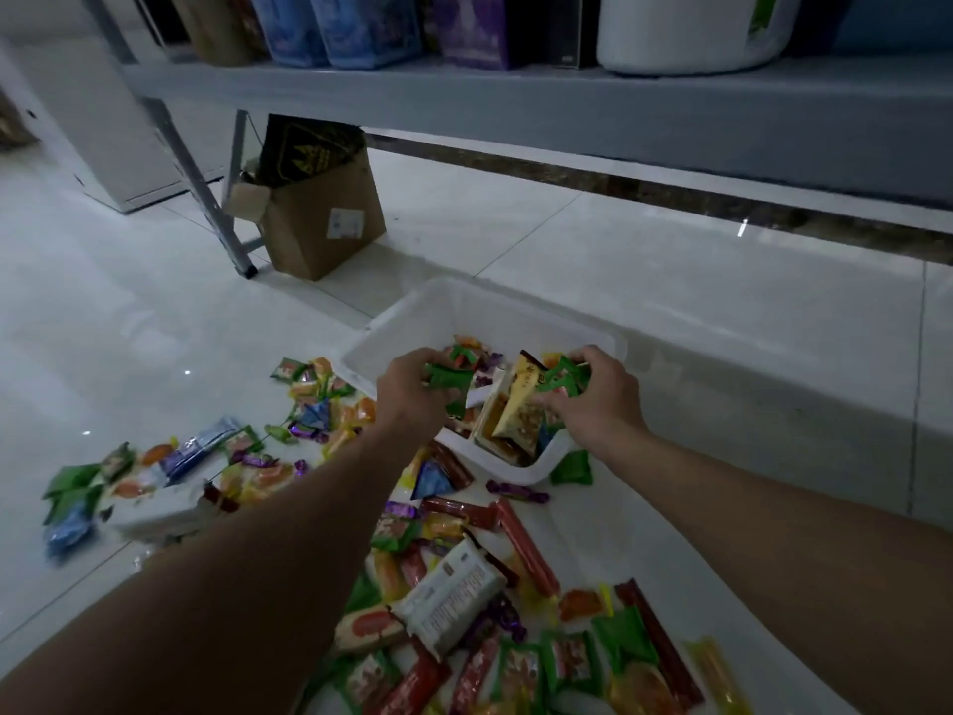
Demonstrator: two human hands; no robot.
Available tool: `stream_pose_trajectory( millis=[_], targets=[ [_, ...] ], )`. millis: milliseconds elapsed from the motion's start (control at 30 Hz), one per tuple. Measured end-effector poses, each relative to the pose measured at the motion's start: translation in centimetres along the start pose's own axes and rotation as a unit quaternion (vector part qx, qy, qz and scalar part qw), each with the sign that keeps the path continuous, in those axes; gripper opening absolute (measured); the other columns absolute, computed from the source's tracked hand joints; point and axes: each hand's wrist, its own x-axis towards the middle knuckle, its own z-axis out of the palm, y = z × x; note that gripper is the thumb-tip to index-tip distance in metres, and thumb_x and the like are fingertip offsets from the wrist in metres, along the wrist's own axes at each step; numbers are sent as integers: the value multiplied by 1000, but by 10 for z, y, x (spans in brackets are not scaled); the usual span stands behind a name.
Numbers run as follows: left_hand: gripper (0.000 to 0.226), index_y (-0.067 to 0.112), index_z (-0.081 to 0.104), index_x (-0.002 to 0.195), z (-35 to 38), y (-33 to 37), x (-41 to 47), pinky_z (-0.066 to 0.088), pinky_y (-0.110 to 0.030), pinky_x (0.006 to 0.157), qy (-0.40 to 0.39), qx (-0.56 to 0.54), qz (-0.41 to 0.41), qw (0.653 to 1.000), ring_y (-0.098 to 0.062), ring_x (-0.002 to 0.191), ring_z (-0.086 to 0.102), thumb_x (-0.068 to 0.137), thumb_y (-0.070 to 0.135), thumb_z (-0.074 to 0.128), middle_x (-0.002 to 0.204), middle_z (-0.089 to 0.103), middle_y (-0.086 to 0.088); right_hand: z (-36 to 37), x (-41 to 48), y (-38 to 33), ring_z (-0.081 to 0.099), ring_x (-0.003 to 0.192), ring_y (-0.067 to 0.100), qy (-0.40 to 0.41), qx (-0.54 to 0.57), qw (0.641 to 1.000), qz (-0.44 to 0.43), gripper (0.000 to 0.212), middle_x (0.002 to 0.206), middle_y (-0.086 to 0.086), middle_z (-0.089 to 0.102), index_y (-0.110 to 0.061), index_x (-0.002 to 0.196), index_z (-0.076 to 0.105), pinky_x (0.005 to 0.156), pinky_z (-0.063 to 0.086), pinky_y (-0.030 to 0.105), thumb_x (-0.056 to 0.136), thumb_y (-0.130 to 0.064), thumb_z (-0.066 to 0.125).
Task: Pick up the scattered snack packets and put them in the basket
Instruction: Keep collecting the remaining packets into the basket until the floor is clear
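Observation:
A white plastic basket [412, 317] stands on the tiled floor and holds several snack packets, among them a tan packet [521, 405]. My left hand [412, 392] is over the basket's near left side, closed on green packets [447, 380]. Over the near right side, my right hand [598, 392] grips more green packets [564, 376]. Many colourful packets lie scattered on the floor: a white bar-shaped packet [454, 596] and long red sticks [526, 547] in front of the basket, and a blue-grey packet [198, 448] in a cluster at the left.
A brown cardboard box [325, 219] stands behind the basket beside a metal shelf leg [206, 193]. A grey shelf [464, 95] with boxes and a white tub [691, 33] runs across the top. A lone green packet [572, 469] lies by the basket's near corner.

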Motion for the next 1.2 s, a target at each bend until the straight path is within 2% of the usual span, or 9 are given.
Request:
stream_pose_trajectory(
  millis=[100,167,300,400,500,667,933,1100,1200],
  targets=[
    [27,20,65,97,-7,-12,21,48,-13,49,-18,4,-8,1000,-22,93,58,81,-2,69,112,58,-9,22,15,-15,52,80,10,7,-1,1000,1,44,88,-8,51,-16,111,56,56,33,9,76,-24,81],
    [30,22,64,102,-5,-20,34,56,-23,64,-35,9,-13,999,-26,103,57,83,-1,67,119,56,-9,36,24,-22,51,74,6,17,-1,1000,4,46,85,-10,51,-15,113,57,59,39,12,75,-25,82],
    [39,19,63,114,-1,-28,61,54,-37,86,-48,35,1,998,-28,106,57,81,0,69,118,60,-10,63,39,-28,58,91,17,27,-9,999,20,50,99,1,59,-12,114,59,79,51,31,72,-26,84],
    [38,19,62,117,1,-34,79,51,-34,91,-65,51,25,996,-27,110,56,83,2,66,123,58,-9,80,52,-29,57,91,16,34,-19,999,26,51,102,2,60,-14,114,59,73,45,25,71,-25,84],
    [42,19,57,125,4,-47,92,47,-26,84,-82,58,30,994,-25,112,56,87,1,58,126,58,-8,89,66,-30,56,89,15,45,-33,998,30,50,102,2,62,-14,115,59,71,44,24,73,-25,84],
    [49,17,51,135,4,-69,99,43,-33,102,-95,68,36,992,-23,121,52,88,9,62,135,55,-5,104,89,-33,54,91,15,46,-50,997,39,55,111,2,58,-14,122,57,77,43,24,75,-27,82],
    [47,18,50,136,-5,-78,95,41,-34,99,-128,96,77,984,-25,121,50,91,24,62,135,53,-8,124,100,-27,50,123,22,4,-119,993,25,59,136,6,53,-14,132,54,101,42,32,81,-29,77],
    [48,18,49,137,-11,-69,86,39,-32,100,-133,125,105,978,-24,125,48,91,27,60,139,52,-7,106,78,-27,53,119,20,-35,-146,989,-3,48,134,4,55,-17,131,56,90,41,24,87,-29,70],
    [48,18,48,138,-16,-57,74,39,-33,102,-128,128,107,978,-24,127,47,92,26,60,140,51,-6,87,62,-27,50,124,22,-62,-175,982,-24,51,137,4,52,-20,135,51,99,42,31,88,-31,68]
  ],
)
